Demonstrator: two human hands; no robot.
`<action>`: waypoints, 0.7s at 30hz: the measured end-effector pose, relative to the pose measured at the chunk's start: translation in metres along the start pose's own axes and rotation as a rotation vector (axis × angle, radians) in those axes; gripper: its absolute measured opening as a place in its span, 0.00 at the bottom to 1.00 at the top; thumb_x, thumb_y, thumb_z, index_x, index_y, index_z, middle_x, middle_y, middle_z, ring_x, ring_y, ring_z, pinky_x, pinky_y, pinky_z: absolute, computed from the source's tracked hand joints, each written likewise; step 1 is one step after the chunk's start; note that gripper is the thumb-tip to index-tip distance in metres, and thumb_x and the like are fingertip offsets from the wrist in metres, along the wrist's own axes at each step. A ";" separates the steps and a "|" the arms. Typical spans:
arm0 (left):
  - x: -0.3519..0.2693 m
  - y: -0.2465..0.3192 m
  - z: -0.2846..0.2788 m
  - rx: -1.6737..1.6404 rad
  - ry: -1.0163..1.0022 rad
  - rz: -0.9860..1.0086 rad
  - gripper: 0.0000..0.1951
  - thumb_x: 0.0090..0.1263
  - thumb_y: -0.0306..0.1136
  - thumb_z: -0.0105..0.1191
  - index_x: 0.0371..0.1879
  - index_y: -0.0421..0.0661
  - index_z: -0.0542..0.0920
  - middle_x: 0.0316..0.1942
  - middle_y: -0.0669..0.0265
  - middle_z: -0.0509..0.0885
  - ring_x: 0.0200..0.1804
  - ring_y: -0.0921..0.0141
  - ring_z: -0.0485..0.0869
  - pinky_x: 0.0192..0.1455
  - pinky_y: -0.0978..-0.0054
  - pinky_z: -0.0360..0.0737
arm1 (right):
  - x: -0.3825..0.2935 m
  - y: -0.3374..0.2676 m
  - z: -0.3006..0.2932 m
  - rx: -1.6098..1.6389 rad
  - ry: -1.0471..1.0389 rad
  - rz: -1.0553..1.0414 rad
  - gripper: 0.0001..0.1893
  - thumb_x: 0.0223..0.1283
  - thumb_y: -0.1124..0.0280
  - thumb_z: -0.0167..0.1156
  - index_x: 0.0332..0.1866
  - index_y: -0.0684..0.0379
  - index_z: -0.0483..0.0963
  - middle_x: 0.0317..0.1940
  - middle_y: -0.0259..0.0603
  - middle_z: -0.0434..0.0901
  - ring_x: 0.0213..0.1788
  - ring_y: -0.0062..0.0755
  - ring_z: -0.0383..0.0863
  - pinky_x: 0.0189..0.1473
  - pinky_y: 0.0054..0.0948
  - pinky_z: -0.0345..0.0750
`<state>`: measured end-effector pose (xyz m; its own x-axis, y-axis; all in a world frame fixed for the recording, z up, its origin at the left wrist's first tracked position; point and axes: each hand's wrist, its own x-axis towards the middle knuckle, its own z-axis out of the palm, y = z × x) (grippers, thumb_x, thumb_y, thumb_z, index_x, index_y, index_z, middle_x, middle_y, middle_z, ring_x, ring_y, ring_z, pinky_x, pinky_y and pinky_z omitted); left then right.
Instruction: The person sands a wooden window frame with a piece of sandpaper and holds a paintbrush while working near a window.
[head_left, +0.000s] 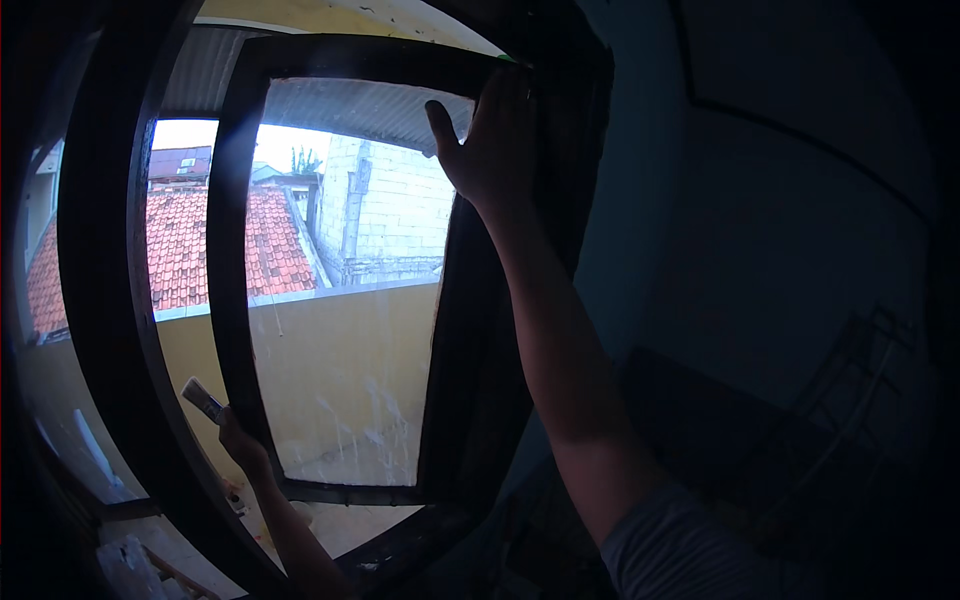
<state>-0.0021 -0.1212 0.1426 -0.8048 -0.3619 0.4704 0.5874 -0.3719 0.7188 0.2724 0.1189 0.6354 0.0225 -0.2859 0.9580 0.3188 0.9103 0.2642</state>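
My left hand (241, 444) holds a paintbrush (202, 400) with a metal ferrule, its pale bristles pointing up and left, beside the lower left of a dark-framed window sash (229, 225). That sash stands ajar in its dark frame. My right hand (491, 142), fingers spread and pointing up, lies against the sash's upper right corner, with the thumb in front of the glass. The glass pane (345, 375) has whitish streaks and smears low down. Shadow hides the detail of the right fingers.
A thick dark window post (112, 262) stands left of the sash, with another pane beyond it. Outside are a yellow wall (184, 352) and a red tiled roof (176, 240). Dim ladder-like metalwork (847, 375) stands at the right. A clear plastic item (124, 562) lies lower left.
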 end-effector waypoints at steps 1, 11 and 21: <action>0.000 -0.003 0.001 -0.003 0.002 -0.005 0.23 0.89 0.42 0.44 0.45 0.31 0.84 0.37 0.53 0.86 0.39 0.60 0.82 0.49 0.61 0.78 | -0.001 0.002 -0.001 -0.001 -0.004 -0.005 0.52 0.73 0.32 0.52 0.81 0.73 0.56 0.80 0.69 0.58 0.85 0.59 0.55 0.85 0.51 0.54; -0.005 -0.003 0.003 0.220 0.019 0.121 0.24 0.89 0.43 0.43 0.49 0.31 0.84 0.38 0.49 0.86 0.42 0.58 0.84 0.50 0.60 0.79 | 0.005 0.000 -0.007 -0.015 -0.017 0.079 0.56 0.68 0.29 0.57 0.81 0.74 0.55 0.80 0.70 0.58 0.84 0.62 0.58 0.84 0.52 0.56; -0.006 -0.013 0.002 0.264 -0.027 0.194 0.20 0.89 0.38 0.43 0.54 0.32 0.83 0.44 0.45 0.86 0.46 0.51 0.85 0.53 0.57 0.79 | -0.023 -0.001 0.004 -0.070 0.093 0.007 0.58 0.67 0.28 0.57 0.82 0.74 0.51 0.82 0.69 0.54 0.85 0.63 0.54 0.84 0.56 0.54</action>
<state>-0.0048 -0.1128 0.1315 -0.6842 -0.3799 0.6226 0.6904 -0.0621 0.7208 0.2676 0.1257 0.6135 0.1115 -0.3094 0.9444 0.3841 0.8899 0.2462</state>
